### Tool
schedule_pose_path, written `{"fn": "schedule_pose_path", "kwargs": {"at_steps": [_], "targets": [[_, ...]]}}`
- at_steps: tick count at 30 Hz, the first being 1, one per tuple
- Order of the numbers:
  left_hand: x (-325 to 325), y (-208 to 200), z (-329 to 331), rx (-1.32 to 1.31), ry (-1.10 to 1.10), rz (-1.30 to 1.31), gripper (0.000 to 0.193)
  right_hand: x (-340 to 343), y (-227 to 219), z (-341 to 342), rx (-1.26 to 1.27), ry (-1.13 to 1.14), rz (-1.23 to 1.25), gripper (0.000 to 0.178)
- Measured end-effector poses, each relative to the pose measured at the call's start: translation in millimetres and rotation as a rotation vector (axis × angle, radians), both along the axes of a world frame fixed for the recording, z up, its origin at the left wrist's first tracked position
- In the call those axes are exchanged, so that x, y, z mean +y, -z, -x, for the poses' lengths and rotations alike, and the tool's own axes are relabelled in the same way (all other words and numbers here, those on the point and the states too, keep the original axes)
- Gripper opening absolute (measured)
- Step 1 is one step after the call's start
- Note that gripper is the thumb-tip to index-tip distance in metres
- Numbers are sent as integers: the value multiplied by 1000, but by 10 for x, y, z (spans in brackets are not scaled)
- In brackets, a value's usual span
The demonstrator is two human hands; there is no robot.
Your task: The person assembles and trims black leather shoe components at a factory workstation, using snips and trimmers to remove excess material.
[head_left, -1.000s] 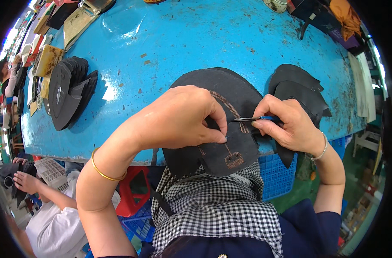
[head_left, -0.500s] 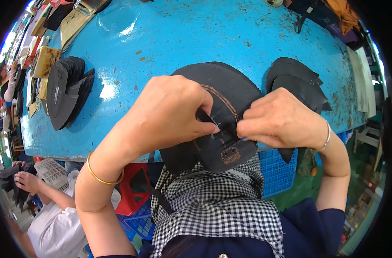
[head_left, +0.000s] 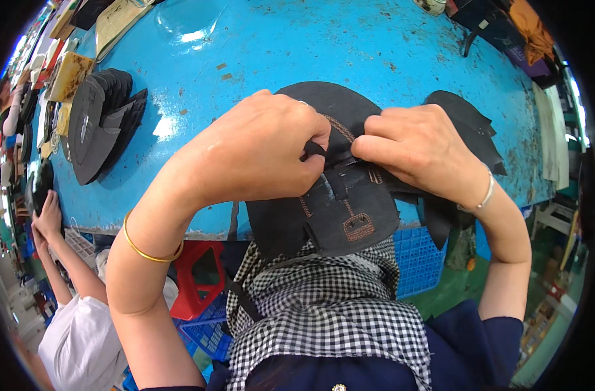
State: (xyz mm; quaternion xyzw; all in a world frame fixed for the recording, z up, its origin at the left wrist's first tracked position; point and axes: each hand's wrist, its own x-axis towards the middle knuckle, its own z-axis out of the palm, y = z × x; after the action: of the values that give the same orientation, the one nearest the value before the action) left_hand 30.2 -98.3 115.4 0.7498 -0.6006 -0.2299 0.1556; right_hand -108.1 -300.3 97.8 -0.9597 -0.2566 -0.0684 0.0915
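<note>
Head: L hand (head_left: 261, 153), knuckles up, wrist arched, pinches blk material (head_left: 315, 150); R hand (head_left: 418, 146), palm down, fingers curled, can't tell on what. Blk stitched piece (head_left: 373, 203) under both, at blue table (head_left: 369, 39)'s near edge, rounded end far, long axis approx near-far.

main panel (head_left: 369, 202) is placed at the near edge of the tabletop (head_left: 245, 52), stack of panels (head_left: 92, 127) is parked well left, loose pieces (head_left: 463, 117) are piled just right, crate (head_left: 420, 264) is stuck below
</note>
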Motion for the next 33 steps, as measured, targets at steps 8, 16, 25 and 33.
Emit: {"fn": "schedule_pose_path", "kwargs": {"at_steps": [8,16,25,33], "targets": [[79,30,-97,175,25,24,12,114,-52,-52,195,139,-225,30],[151,16,-197,499,-201,22,12,149,-168,51,219,156,-315,20],[406,-228,-297,517,-631,677,31,874,60,368,-91,116,236,17],[444,-432,-32,646,-401,417,15,142,-217,347,219,790,-1078,32]]}}
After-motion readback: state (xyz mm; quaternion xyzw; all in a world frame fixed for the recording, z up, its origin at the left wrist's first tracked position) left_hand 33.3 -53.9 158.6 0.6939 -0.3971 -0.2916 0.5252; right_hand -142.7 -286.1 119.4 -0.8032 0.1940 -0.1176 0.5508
